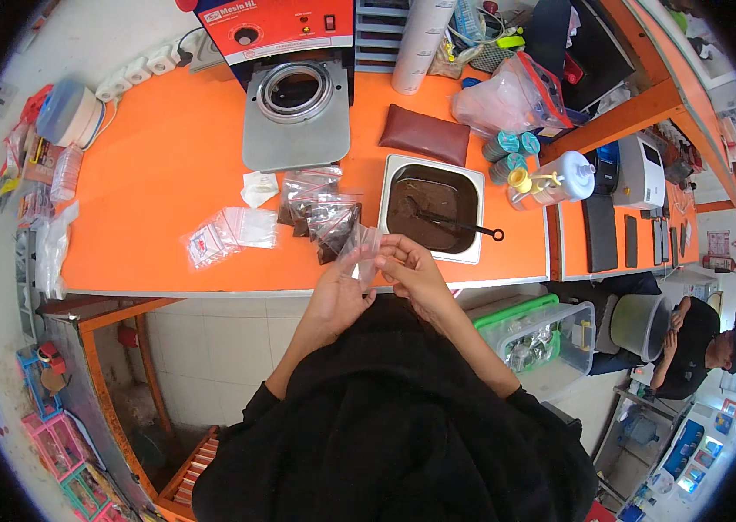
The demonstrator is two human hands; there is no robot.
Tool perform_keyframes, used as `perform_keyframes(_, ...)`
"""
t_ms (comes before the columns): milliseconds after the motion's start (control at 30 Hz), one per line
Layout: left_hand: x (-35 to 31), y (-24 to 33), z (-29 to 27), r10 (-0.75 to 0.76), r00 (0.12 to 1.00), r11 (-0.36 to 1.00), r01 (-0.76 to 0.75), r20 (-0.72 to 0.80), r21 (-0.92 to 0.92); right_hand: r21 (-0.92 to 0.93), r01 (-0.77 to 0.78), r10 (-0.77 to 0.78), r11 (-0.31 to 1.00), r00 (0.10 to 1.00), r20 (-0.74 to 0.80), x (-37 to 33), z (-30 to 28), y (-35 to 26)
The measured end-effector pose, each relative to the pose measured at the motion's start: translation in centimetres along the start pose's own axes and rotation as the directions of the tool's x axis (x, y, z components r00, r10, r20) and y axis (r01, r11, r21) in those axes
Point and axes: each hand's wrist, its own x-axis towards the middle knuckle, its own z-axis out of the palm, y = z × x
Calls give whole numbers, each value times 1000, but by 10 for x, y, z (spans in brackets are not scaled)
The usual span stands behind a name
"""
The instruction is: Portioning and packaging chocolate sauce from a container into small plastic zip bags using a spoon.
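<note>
Between my two hands, just over the near edge of the orange table, is a small clear plastic bag. My left hand grips its left side, and the fingers of my right hand pinch its right edge. Right behind the bag lie several zip bags with dark brown contents. To their left rest flat clear zip bags. At the right, a steel tray holds a dark brown mass, with a black-handled spoon lying in it.
A red sealing machine with a grey plate stands at the back. Near the tray are a brown pouch, teal-lidded cups and a clear jug. Below right sits a clear plastic bin; another person is beyond.
</note>
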Motion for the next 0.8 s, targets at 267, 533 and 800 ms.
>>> perform_keyframes(267,19,-14,-10,22,1000,989,-23,-10,-145,58,-123,123,991,992,-1,-5,-16,-4)
perform_keyframes(533,10,-14,1,841,519,251,-623,152,741,-593,342,-537,729,823,-186,-13,-25,0)
perform_keyframes(800,-1,-8,37,438,881,282,-324,180,903,-473,332,-450,816,878,-160,-17,-22,20)
